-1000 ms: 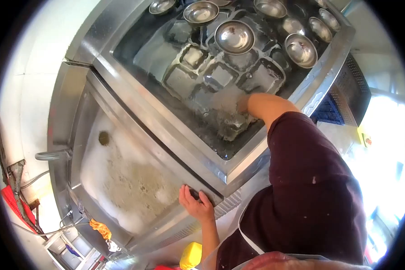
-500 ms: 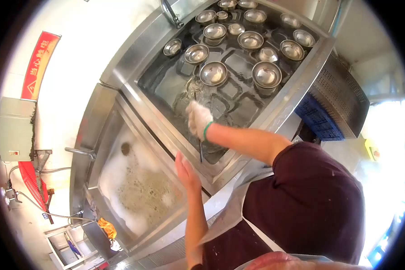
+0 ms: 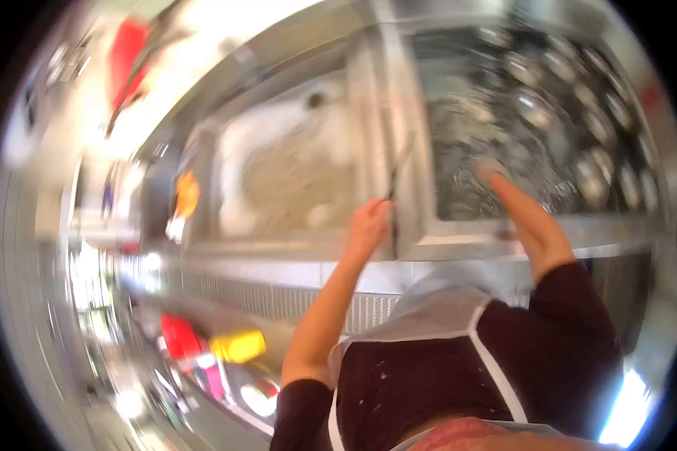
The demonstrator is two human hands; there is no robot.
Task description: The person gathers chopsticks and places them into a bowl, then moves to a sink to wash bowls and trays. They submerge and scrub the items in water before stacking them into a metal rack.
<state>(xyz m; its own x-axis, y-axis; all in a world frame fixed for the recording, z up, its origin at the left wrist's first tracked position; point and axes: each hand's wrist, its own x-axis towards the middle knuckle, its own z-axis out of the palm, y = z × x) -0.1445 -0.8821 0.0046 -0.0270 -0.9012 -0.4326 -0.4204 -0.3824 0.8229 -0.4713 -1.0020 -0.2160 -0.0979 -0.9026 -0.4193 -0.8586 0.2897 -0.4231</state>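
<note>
My left hand (image 3: pixel 370 225) is closed around a thin dark stick (image 3: pixel 402 159), likely a chopstick, over the steel divider between the two sinks. The stick points up and away. My right hand (image 3: pixel 489 171) is down at the water of the right sink (image 3: pixel 427 165), partly under the splashing surface; blur hides its fingers. Beyond it, several metal bowls, among them one shiny bowl (image 3: pixel 532 109), lie in the water, smeared by motion.
To the left is a second sink (image 3: pixel 293 245) with foamy, cloudy water. An orange cloth (image 3: pixel 186 194) hangs at its left end. Red and yellow items, including a yellow container (image 3: pixel 238 346), stand low behind on the left. Floor grating runs along the sinks' front.
The view has swung left. The thin stick was in my gloved right hand and is now in my left, which was open. My right hand has lowered into the water, and the bowls appear shifted.
</note>
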